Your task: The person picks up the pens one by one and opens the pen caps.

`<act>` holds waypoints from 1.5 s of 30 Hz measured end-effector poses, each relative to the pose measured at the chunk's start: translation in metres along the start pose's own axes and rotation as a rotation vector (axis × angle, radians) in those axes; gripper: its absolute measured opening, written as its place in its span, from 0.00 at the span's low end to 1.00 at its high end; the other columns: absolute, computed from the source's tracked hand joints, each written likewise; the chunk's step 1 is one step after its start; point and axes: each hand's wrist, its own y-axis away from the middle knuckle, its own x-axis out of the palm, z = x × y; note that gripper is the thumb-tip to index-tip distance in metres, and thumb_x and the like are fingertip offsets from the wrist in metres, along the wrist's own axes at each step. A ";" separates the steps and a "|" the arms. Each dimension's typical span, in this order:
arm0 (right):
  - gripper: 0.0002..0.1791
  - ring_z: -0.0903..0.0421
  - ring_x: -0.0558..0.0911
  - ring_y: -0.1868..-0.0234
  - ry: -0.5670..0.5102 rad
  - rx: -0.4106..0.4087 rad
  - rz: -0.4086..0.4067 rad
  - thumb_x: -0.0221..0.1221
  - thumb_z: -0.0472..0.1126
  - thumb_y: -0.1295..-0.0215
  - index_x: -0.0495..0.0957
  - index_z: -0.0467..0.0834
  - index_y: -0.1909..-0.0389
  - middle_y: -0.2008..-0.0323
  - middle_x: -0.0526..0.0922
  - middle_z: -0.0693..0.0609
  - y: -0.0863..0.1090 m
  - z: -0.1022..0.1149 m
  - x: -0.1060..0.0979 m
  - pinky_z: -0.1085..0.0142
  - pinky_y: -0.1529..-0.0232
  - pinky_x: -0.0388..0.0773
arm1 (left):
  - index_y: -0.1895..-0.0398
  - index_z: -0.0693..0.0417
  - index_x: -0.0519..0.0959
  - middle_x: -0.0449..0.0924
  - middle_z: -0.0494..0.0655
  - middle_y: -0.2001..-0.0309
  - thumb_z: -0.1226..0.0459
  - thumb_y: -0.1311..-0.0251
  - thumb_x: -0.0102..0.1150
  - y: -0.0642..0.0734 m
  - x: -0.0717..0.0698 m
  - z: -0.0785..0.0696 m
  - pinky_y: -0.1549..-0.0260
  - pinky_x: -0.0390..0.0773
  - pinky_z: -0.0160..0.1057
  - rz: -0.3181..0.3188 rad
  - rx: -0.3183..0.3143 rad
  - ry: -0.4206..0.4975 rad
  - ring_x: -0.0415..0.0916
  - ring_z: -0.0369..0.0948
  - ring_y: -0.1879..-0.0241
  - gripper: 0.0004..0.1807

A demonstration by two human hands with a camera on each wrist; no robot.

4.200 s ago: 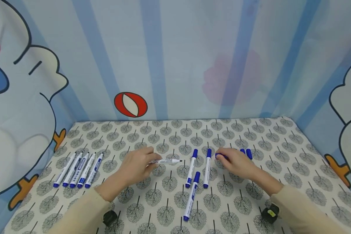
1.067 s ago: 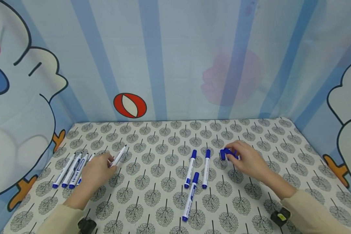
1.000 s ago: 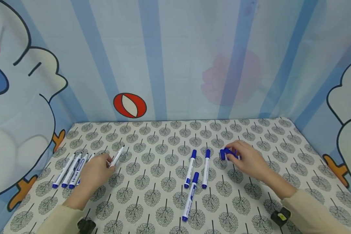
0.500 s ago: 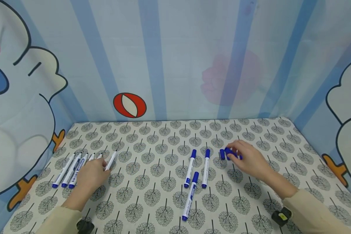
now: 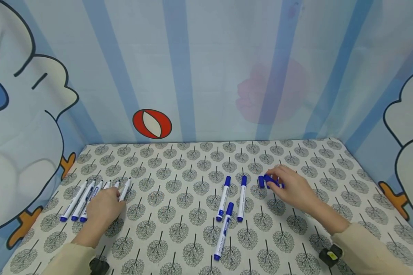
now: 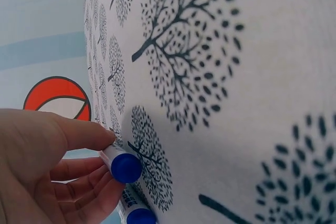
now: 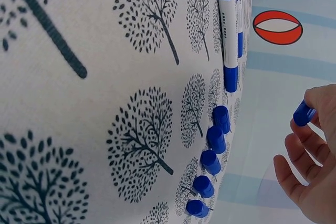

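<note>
In the head view my left hand (image 5: 104,208) pinches an uncapped white marker (image 5: 125,190) between thumb and fingers, at the right end of a slanted row of uncapped markers (image 5: 73,202) on the left of the table. The left wrist view shows the held marker's blue rear end (image 6: 126,168), close over the cloth, with another marker (image 6: 137,211) beside it. My right hand (image 5: 292,187) pinches a blue cap (image 7: 304,114) between thumb and finger, raised above a row of several blue caps (image 7: 211,162). In the head view the hand hides most of that row.
Three capped markers lie mid-table: one at the left (image 5: 223,198), one at the right (image 5: 242,198), and one nearer the front (image 5: 223,231). A tree-patterned cloth (image 5: 179,252) covers the table. A printed curtain (image 5: 213,76) stands behind it.
My left hand has carried the uncapped marker from mid-table leftwards to the row, lately easing further left and lower. My right hand shifted slightly right earlier and has since stayed nearly still with a cap.
</note>
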 end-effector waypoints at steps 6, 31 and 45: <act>0.13 0.60 0.73 0.71 -0.005 -0.014 -0.007 0.63 0.36 0.45 0.77 0.43 0.58 0.68 0.76 0.56 0.001 0.000 -0.001 0.71 0.75 0.70 | 0.69 0.62 0.74 0.73 0.52 0.78 0.66 0.49 0.55 0.000 -0.001 0.001 0.89 0.64 0.37 0.018 -0.037 -0.009 0.66 0.44 0.83 0.07; 0.14 0.58 0.74 0.70 0.000 0.005 0.024 0.63 0.37 0.46 0.77 0.43 0.57 0.67 0.77 0.53 0.002 0.000 0.001 0.72 0.76 0.70 | 0.71 0.59 0.72 0.71 0.49 0.78 0.65 0.49 0.56 -0.002 0.000 0.003 0.88 0.63 0.36 -0.007 -0.019 -0.025 0.65 0.43 0.82 0.06; 0.13 0.59 0.73 0.72 0.002 -0.006 -0.018 0.63 0.36 0.46 0.77 0.41 0.58 0.70 0.75 0.55 0.003 -0.001 0.000 0.72 0.77 0.69 | 0.56 0.64 0.75 0.78 0.61 0.60 0.61 0.46 0.58 -0.002 -0.004 -0.010 0.85 0.70 0.40 -0.027 0.037 -0.022 0.72 0.46 0.77 0.17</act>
